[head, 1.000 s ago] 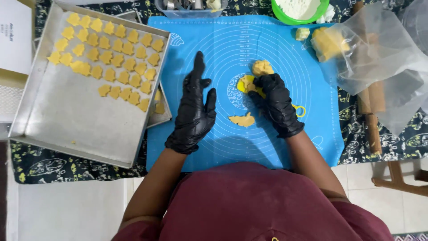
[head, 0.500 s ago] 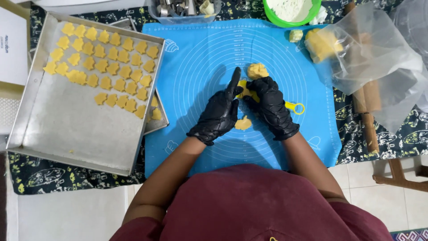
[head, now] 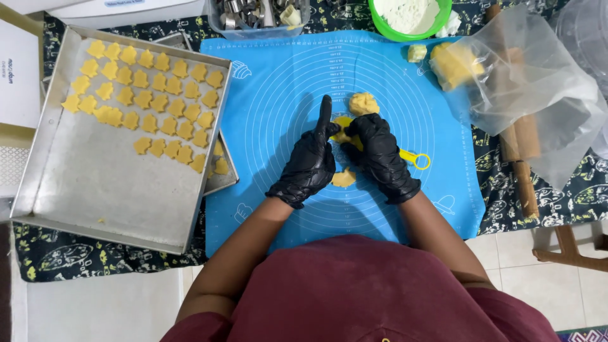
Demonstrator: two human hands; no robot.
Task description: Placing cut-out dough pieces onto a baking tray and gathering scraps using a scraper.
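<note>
Two gloved hands, left hand [head: 308, 166] and right hand [head: 382, 157], fingers pinched on a yellow dough piece [head: 342, 130] at the blue mat [head: 278, 95] centre.

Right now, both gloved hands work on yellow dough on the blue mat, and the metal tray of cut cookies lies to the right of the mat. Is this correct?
Not quite. The head view shows the metal tray with the cut cookies to the left of the blue mat, not the right. The rest holds: the left hand and right hand, both gloved, work on the yellow dough on that mat.

A dark floral tablecloth [head: 557, 202] covers the table above pale floor tiles [head: 570, 291].
</note>
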